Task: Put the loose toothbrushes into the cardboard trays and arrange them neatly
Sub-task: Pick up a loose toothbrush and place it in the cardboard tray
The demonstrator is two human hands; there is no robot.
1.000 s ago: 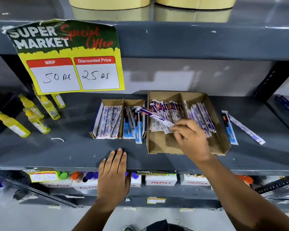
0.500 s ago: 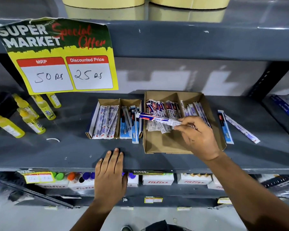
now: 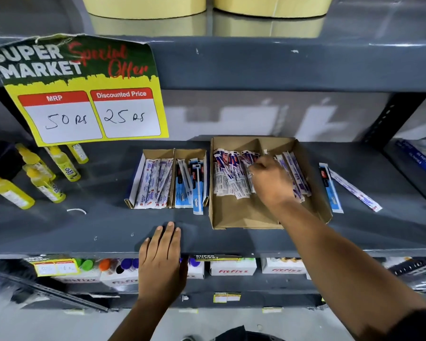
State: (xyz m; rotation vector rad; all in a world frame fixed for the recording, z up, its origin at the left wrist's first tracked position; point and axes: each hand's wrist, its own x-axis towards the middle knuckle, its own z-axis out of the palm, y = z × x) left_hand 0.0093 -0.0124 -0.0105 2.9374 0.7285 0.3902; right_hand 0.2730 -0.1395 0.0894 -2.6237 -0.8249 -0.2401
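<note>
Cardboard is the landmark here: the big tray [image 3: 234,219] on the grey shelf [image 3: 108,217]. A second ago the right hand [image 3: 268,183] held a packed toothbrush crosswise above this tray's left half; now that hand is lowered, knuckles up and fingers curled, onto the left pile [image 3: 228,175], and the brush no longer stands out from the rest, so I judge it has just been laid in. Whether the fingers are pinching anything I cannot tell, since the hand is blurred. The left hand [image 3: 161,262] has stayed flat on the shelf edge, in front and left of the tray, fingers together and empty. Two loose toothbrushes [image 3: 349,190] lie on the shelf just right of the tray, so the work seems unfinished. Left of the tray sits a small tray [image 3: 167,153], where one blue pack [image 3: 197,203] pokes out over the front. Yellow bottles [image 3: 47,183] stand far to the left, well clear. Only the tray's right wall stands between the hand and the loose brushes.
</note>
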